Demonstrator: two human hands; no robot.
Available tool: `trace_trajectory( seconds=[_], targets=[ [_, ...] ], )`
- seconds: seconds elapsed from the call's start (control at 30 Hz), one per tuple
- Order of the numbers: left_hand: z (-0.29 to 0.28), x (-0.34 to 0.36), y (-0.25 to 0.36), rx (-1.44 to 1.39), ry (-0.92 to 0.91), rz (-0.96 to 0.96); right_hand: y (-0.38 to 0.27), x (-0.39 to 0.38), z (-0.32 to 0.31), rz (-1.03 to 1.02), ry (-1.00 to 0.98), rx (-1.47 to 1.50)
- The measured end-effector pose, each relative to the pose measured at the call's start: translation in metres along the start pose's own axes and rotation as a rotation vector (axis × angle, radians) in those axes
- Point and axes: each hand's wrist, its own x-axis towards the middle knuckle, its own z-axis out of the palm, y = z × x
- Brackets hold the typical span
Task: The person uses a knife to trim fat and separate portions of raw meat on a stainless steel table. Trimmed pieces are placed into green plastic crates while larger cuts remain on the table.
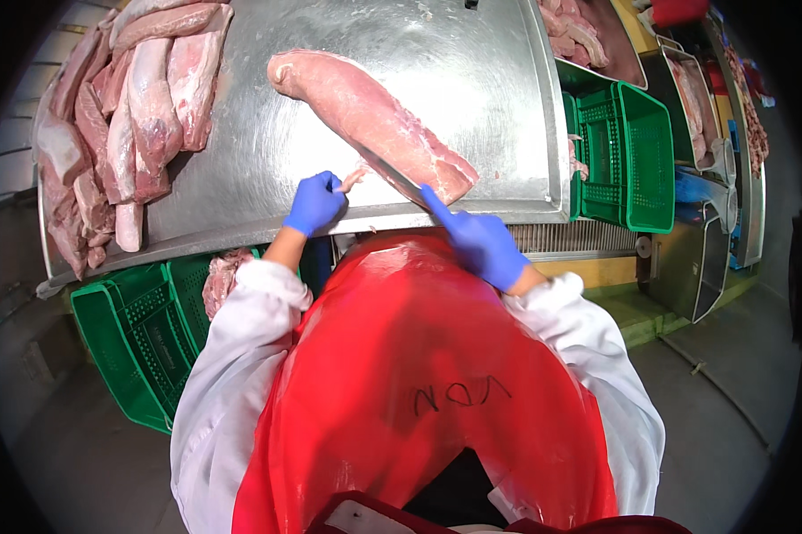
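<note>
A long pale-pink pork loin (pixel 370 114) lies slantwise on the steel table (pixel 249 133), its near end close to the front edge. My right hand (pixel 485 245), in a blue glove, is closed around a knife, with its index finger stretched forward along the back. The knife's blade (pixel 392 173) lies against the loin's near-left side; its handle is hidden in the glove. My left hand (pixel 315 205), also gloved in blue, pinches a thin meat scrap (pixel 354 179) beside the loin, above the table's front rim.
Several long meat pieces (pixel 152 98) are heaped at the table's left. Green crates stand below the front left (pixel 125 329) and at the right (pixel 645 160). Metal tubs of meat (pixel 690 107) stand far right. A hose (pixel 712 378) crosses the floor.
</note>
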Motion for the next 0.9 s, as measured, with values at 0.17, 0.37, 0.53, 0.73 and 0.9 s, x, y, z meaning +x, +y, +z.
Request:
trace_trajectory(
  seconds=[0.17,0.37,0.53,0.73,0.9],
  targets=[
    [0.005,-0.028,0.018,-0.901,-0.245,-0.280,0.008,0.054,0.040,-0.003,0.031,0.117],
    [-0.035,-0.055,0.077,-1.373,-0.188,-0.323,0.039,0.020,0.018,-0.013,-0.313,0.090],
    [-0.101,-0.054,0.216,-1.030,0.000,0.349,0.028,0.067,0.024,-0.041,-0.134,0.275],
    [0.045,0.051,0.379,-0.482,-0.454,0.682,0.085,0.063,0.060,-0.079,0.322,0.235],
    [0.068,0.078,0.302,-0.036,-0.234,0.837,0.116,-0.017,-0.004,0.447,0.171,0.391]
  ],
)
